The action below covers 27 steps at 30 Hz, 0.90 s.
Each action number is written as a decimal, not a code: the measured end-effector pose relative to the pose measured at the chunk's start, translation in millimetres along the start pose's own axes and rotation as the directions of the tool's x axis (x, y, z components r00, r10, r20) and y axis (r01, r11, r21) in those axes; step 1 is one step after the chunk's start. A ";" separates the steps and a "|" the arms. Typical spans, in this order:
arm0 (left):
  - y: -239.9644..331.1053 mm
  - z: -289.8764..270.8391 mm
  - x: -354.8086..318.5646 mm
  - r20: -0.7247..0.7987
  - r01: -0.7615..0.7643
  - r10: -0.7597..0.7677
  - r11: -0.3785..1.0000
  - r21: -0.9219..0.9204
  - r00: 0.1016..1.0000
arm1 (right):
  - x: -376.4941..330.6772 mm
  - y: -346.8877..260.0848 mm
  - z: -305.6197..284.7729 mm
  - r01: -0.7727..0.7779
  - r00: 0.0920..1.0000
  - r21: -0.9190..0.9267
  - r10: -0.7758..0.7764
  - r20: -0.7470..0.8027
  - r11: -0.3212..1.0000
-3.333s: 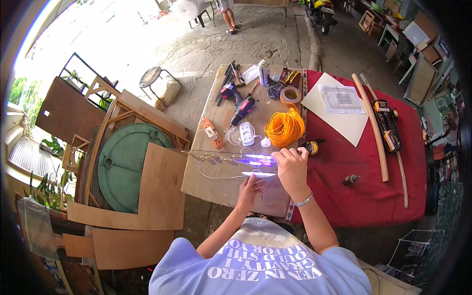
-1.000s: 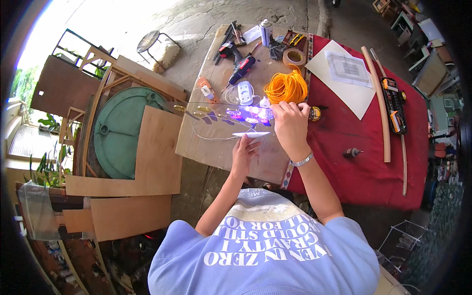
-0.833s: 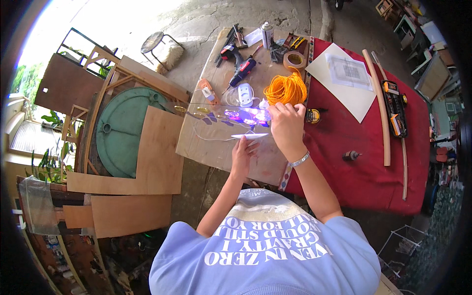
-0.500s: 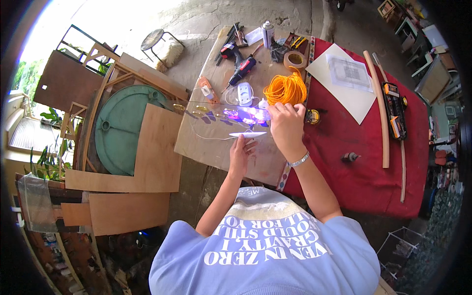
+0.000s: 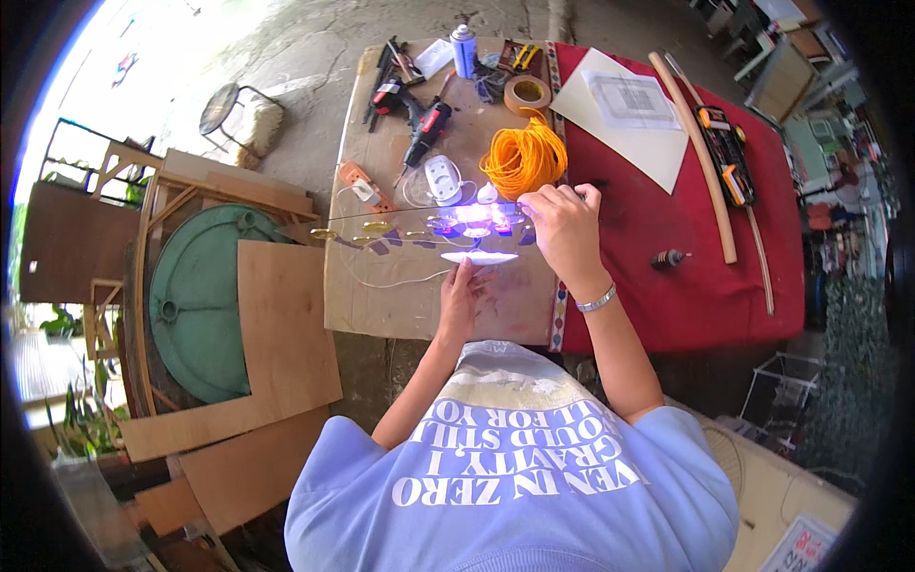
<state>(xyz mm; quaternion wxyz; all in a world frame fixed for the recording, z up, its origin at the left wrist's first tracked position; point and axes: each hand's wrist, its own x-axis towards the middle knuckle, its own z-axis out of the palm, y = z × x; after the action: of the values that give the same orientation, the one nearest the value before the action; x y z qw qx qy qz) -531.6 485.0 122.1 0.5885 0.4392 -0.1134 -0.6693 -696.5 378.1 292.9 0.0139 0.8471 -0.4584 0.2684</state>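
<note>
My left hand (image 5: 458, 303) holds a white oval lamp (image 5: 479, 258) from below, its fingers against the underside. Purple-white light (image 5: 477, 215) glows just beyond it and washes out the detail there. My right hand (image 5: 569, 229) is closed in a pinch at the right end of what looks like a thin clear strip, hard to make out against the table. Along it sit several gold oval pieces (image 5: 376, 228), reaching left past the table edge. A white cord (image 5: 400, 284) runs from the lamp. Beyond the glow lies a coil of orange cord (image 5: 524, 157).
On the board-topped table (image 5: 515, 310) lie a power strip (image 5: 443, 179), an orange tool (image 5: 366, 188), a cordless drill (image 5: 427, 133), tape (image 5: 527, 94) and a spray can (image 5: 463, 52). The red cloth (image 5: 705, 286) carries a wooden rod (image 5: 705, 162) and a black tool case (image 5: 726, 157).
The whole view has shifted, with the table now further left and higher. Both hands keep their holds, and the gold pieces now lie in a more level row.
</note>
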 end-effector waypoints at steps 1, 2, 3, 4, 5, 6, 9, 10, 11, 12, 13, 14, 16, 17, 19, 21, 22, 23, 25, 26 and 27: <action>0.5 -3.8 1.2 0.017 0.026 -0.026 1.000 -0.012 1.000 | 1.1 -2.2 -2.0 -0.009 1.000 -0.008 0.010 0.012 1.000; 4.5 -4.4 1.1 0.028 0.053 -0.053 0.999 0.000 0.998 | 1.6 -2.8 -3.0 -0.021 1.000 -0.019 0.021 0.021 1.000; 8.8 -5.8 0.4 0.038 0.080 -0.081 0.997 0.012 0.996 | 0.5 -2.2 -0.9 -0.020 1.000 -0.038 0.021 0.014 0.999; 13.2 -7.6 -0.5 0.042 0.101 -0.102 0.995 0.024 0.994 | 0.4 -3.6 -0.3 -0.028 0.999 -0.047 0.029 0.021 0.999; 15.2 -9.2 -0.1 0.059 0.108 -0.109 0.994 0.034 0.992 | 0.6 -5.2 -1.1 -0.034 0.999 -0.055 0.036 0.028 0.998; 16.8 -10.4 0.8 0.075 0.114 -0.117 0.993 0.042 0.990 | 0.7 -6.4 -1.9 -0.039 0.998 -0.062 0.042 0.036 0.997; 24.9 -12.1 1.4 0.117 0.145 -0.151 0.988 0.057 0.981 | 1.3 -8.5 -3.1 -0.049 0.998 -0.080 0.051 0.032 0.996; 28.3 -12.0 1.5 0.131 0.154 -0.161 0.986 0.063 0.978 | 1.2 -9.7 -2.5 -0.056 0.998 -0.084 0.059 0.029 0.995; 31.2 -11.6 1.5 0.136 0.157 -0.166 0.985 0.071 0.977 | 0.9 -10.7 -1.9 -0.062 0.998 -0.087 0.065 0.027 0.994; 33.5 -11.0 1.0 0.139 0.160 -0.170 0.984 0.077 0.976 | -0.3 -11.9 -1.3 -0.067 0.997 -0.089 0.069 0.025 0.994; 36.4 -9.8 1.3 0.143 0.161 -0.172 0.983 0.083 0.975 | -0.4 -13.2 -0.8 -0.077 0.997 -0.093 0.079 0.025 0.993; 38.6 -8.6 1.0 0.146 0.168 -0.180 0.982 0.088 0.973 | -0.8 -14.4 -0.4 -0.085 0.996 -0.096 0.088 0.025 0.992; 43.1 -7.1 1.4 0.148 0.173 -0.186 0.980 0.095 0.971 | -0.9 -16.6 0.2 -0.097 0.995 -0.098 0.099 0.022 0.990; 43.3 -8.8 2.9 0.161 0.169 -0.183 0.981 0.095 0.970 | -1.3 -17.3 0.0 -0.101 0.995 -0.096 0.103 0.020 0.990; 40.0 -14.0 6.7 0.184 0.157 -0.172 0.983 0.091 0.968 | -1.5 -17.4 -0.2 -0.100 0.995 -0.090 0.102 0.012 0.991; 36.2 -18.3 9.2 0.177 0.139 -0.155 0.985 0.099 0.972 | -0.8 -16.2 -0.2 -0.093 0.996 -0.083 0.093 0.004 0.992; 36.2 -18.1 8.9 0.172 0.130 -0.146 0.986 0.104 0.974 | -0.5 -15.8 0.1 -0.090 0.996 -0.082 0.091 0.004 0.992; 35.7 -17.5 8.5 0.166 0.126 -0.142 0.987 0.101 0.976 | -0.2 -15.2 0.0 -0.088 0.996 -0.082 0.088 0.004 0.993; 34.4 -15.8 6.8 0.149 0.120 -0.133 0.988 0.097 0.980 | 0.4 -14.0 -0.4 -0.082 0.997 -0.077 0.083 0.006 0.994; 32.7 -16.1 6.8 0.136 0.121 -0.133 0.988 0.095 0.982 | 0.5 -13.3 -0.7 -0.080 0.997 -0.072 0.080 0.006 0.994; 30.1 -16.9 7.4 0.123 0.122 -0.133 0.988 0.093 0.984 | 0.5 -12.3 -1.1 -0.077 0.997 -0.068 0.077 0.007 0.995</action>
<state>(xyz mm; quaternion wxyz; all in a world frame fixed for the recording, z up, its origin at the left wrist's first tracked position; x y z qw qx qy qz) -498.2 476.2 128.9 0.5165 0.4264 -0.1512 -0.7270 -687.1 385.1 296.8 0.0299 0.8292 -0.4995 0.2491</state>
